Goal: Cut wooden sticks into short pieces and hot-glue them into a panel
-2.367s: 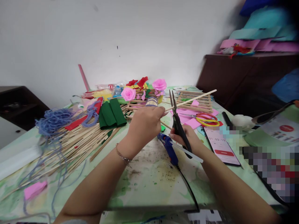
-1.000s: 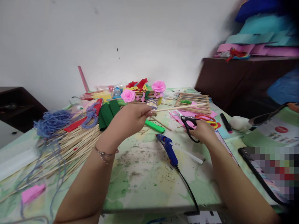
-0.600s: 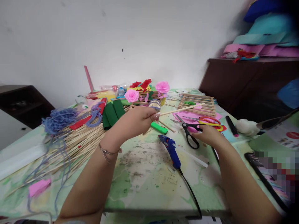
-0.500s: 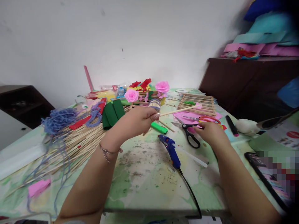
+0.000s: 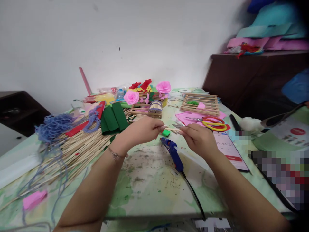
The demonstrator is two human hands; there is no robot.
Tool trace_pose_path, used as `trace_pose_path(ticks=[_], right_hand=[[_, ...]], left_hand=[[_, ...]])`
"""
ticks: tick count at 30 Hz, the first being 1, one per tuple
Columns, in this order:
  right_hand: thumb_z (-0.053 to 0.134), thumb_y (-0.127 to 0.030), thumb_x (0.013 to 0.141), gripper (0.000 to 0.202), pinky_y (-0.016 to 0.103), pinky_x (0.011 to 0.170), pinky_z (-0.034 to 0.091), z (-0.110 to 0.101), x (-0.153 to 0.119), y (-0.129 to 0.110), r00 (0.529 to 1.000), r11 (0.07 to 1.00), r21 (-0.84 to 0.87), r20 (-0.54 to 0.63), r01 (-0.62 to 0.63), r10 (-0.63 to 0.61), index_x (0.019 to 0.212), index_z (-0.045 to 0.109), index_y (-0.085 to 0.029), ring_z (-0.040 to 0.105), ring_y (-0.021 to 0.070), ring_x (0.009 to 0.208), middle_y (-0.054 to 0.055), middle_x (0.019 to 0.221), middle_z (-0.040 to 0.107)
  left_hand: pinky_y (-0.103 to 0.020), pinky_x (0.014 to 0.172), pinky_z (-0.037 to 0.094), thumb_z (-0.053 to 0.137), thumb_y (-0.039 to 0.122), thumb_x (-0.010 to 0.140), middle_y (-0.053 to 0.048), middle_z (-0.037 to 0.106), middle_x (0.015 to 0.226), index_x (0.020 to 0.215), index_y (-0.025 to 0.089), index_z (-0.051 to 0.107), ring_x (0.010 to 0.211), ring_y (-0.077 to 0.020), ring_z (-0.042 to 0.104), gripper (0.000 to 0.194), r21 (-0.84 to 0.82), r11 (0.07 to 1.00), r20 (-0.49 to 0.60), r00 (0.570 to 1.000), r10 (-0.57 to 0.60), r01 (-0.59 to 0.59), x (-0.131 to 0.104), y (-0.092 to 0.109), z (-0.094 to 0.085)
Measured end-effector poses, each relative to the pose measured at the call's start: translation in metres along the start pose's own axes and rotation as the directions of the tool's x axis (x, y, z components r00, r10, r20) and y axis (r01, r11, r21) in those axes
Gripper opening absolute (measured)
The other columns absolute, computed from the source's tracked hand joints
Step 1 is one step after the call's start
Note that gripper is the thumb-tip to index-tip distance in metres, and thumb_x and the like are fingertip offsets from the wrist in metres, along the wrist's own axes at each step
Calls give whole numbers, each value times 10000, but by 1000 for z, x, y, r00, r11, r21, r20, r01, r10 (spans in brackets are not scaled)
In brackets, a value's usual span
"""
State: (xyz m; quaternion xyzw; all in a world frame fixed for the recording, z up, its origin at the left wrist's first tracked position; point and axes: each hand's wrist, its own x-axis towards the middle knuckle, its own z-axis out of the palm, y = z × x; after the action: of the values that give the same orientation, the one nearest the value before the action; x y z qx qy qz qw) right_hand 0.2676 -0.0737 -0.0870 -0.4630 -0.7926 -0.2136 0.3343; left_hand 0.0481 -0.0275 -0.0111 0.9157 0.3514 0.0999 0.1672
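A thin wooden stick (image 5: 172,129) is pinched in the fingers of my left hand (image 5: 147,129), level above the table. My right hand (image 5: 196,138) is closed round the black-handled scissors, mostly hidden by the fingers. Their blades (image 5: 178,126) point left and meet the stick's right part; whether they have cut into it I cannot tell. Just below the hands lies a blue glue gun (image 5: 174,154) with its black cord trailing to the table's front edge. Behind the stick, a bright green object (image 5: 166,132) is partly covered.
Many loose sticks (image 5: 79,153), blue yarn (image 5: 54,126) and green paper (image 5: 114,120) lie left. Pink paper flowers (image 5: 131,97) and a stick frame (image 5: 200,104) stand behind. Rightward are red-and-yellow scissors (image 5: 214,124), a marker (image 5: 233,122) and a phone (image 5: 231,149).
My right hand has lifted the black-handled scissors from the table and moved left to the stick. My left hand has come slightly lower with the stick, and the phone has come into sight.
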Motion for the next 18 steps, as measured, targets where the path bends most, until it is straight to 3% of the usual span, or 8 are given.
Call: trace_pose_path(ticks=[3, 8, 12, 18], right_hand=[[469, -279, 938, 282, 281, 563, 333, -5, -1, -3, 999, 998, -44, -5, -49, 49, 872, 717, -162, 591, 163, 653, 55, 698, 688], [499, -299, 925, 259, 287, 533, 301, -12, 0, -3, 999, 998, -53, 20, -42, 43, 934, 737, -197, 613, 164, 643, 30, 716, 717], [506, -297, 919, 257, 274, 542, 329, -14, -2, 1, 998, 998, 27, 32, -52, 52, 929, 745, -203, 638, 162, 664, 39, 759, 740], [506, -306, 924, 275, 262, 558, 382, -17, -3, 5, 999, 985, 169, 39, -31, 25, 891, 757, -200, 661, 163, 663, 56, 772, 752]], left_hand=[[-318, 711, 412, 432, 254, 906, -75, 672, 774, 748, 160, 644, 769, -197, 588, 280, 280, 954, -132, 980, 149, -108, 4, 4, 7], [-387, 854, 347, 446, 67, 831, -72, 653, 767, 794, 166, 660, 869, -224, 566, 239, 496, 849, -125, 952, 278, -183, 6, 6, 18], [-347, 782, 344, 419, 39, 811, -55, 606, 740, 819, 162, 638, 790, -196, 547, 251, 462, 852, -102, 939, 327, -247, 7, 5, 20], [-306, 742, 334, 402, 97, 856, -22, 556, 644, 744, 167, 647, 699, -154, 514, 279, 231, 915, -113, 925, 363, -331, 10, 0, 16]])
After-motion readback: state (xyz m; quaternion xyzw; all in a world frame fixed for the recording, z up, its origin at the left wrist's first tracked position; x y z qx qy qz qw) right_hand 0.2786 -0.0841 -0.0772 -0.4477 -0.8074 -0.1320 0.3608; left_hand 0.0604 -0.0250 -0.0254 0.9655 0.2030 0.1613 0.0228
